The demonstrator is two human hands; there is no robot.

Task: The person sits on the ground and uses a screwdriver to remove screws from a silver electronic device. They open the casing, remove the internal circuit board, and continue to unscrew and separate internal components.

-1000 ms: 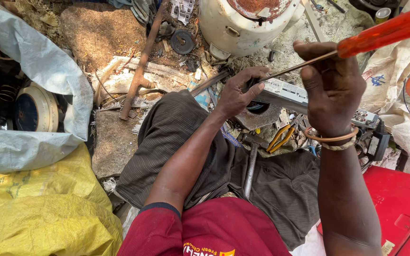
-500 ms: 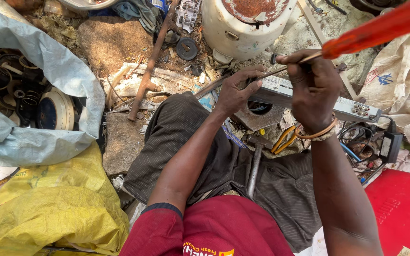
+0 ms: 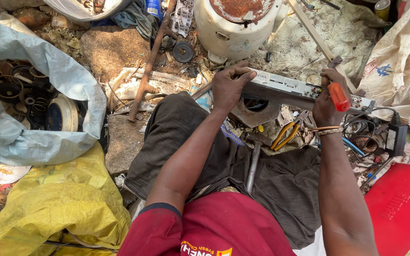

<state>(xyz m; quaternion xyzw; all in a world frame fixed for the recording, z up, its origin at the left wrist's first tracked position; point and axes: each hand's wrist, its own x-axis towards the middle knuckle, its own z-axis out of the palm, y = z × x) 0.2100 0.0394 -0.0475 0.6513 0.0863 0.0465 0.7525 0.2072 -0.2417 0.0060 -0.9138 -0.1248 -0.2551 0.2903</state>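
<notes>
Head camera looks down on both forearms reaching forward over the knees. Left hand (image 3: 231, 85) clamps the flat grey metal device (image 3: 290, 90) at its left end; right hand (image 3: 327, 97) is fisted around an orange-handled screwdriver (image 3: 339, 96) at its right end. Yellow sack (image 3: 48, 204) lies lower left, red case (image 3: 402, 208) lower right.

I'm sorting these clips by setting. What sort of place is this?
Probably an outdoor scrap or repair yard: bare ground littered with debris, a rusty white drum, a sack of metal parts, and a hammer and pliers lying loose.
</notes>
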